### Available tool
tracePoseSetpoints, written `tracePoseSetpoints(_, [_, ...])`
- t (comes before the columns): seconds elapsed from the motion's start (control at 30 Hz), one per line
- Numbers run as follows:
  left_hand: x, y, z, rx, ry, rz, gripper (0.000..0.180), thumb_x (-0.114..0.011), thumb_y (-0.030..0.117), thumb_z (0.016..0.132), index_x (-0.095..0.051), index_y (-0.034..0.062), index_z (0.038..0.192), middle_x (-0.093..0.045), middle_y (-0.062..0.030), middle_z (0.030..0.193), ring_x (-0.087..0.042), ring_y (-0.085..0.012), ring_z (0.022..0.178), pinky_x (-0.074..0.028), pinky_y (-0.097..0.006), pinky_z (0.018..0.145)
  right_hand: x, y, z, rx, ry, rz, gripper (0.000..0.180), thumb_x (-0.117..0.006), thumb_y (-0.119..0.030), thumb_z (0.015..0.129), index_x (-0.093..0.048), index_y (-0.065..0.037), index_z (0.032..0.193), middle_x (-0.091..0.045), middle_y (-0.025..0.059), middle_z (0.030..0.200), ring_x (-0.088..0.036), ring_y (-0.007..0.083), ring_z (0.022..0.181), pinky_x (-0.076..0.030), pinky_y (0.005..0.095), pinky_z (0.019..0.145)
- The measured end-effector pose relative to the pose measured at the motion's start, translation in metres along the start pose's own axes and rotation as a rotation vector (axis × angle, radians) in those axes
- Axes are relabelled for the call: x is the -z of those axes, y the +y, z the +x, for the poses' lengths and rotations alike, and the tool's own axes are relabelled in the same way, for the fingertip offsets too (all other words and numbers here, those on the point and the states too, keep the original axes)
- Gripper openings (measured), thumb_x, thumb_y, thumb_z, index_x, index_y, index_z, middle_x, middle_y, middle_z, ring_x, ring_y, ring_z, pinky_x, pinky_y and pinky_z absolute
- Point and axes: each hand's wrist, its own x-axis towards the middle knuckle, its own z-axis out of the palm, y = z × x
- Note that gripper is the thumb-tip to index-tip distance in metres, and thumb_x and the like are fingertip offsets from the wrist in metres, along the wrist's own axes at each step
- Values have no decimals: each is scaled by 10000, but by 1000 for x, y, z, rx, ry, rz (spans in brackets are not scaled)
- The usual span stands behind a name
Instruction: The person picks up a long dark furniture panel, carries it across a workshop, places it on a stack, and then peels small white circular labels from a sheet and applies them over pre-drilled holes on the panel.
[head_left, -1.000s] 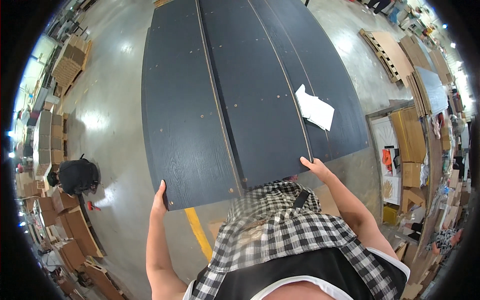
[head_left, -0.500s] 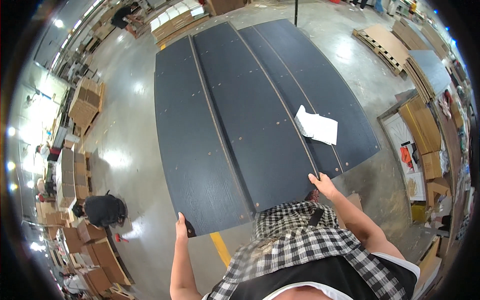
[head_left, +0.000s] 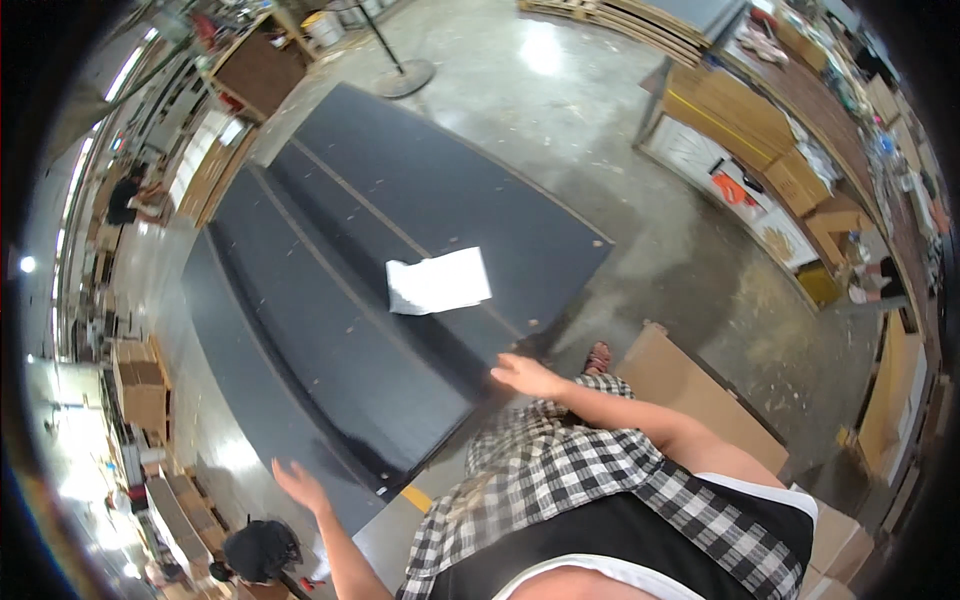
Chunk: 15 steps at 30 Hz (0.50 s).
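Observation:
Several large dark blue-grey boards [head_left: 400, 390] lie overlapping in a broad stack in front of me, with lighter raw edges and small round holes. A creased white sheet of paper [head_left: 440, 282] rests on them, toward the right. My left hand [head_left: 300, 487] is off the boards' near left corner, fingers spread, holding nothing. Beside the near edge, my right hand [head_left: 527, 376] has its fingers stretched out, with nothing in it. Whether its fingertips touch a board I cannot tell.
A flat cardboard piece [head_left: 690, 395] lies right of my feet. A workbench [head_left: 800, 90] with cartons beneath runs along the right. Pallets [head_left: 640, 25] stand far off, near a round-based stand [head_left: 400, 78]. A black bag [head_left: 262, 550] sits lower left; a person [head_left: 130, 200] crouches far left.
My view has turned to the right. Both hands have let go of the board they gripped at its near edge, and that board now lies shifted left over the others.

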Motion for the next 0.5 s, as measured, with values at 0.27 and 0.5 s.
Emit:
tracePoseSetpoints(0.27, [-149, 320, -51, -311, -721, -416, 415, -540, 155, 863, -452, 10, 1242, -285, -214, 1391, -314, -355, 1268, -276, -399, 1035, 159, 81, -44, -296, 241, 126, 317, -578, -275, 830, -608, -1, 986, -647, 108, 884, -607, 171, 806, -469, 304, 740])
tracePoseSetpoints(0.5, [-254, 380, -70, -327, -534, -254, 473, -542, 102, 829, -392, -46, 1253, -337, -249, 1326, -309, -406, 1234, -246, -447, 1036, 232, 150, -100, -491, 473, 574, 319, -536, -236, 837, -577, 38, 994, -639, 127, 909, -620, 196, 779, -483, 301, 710])
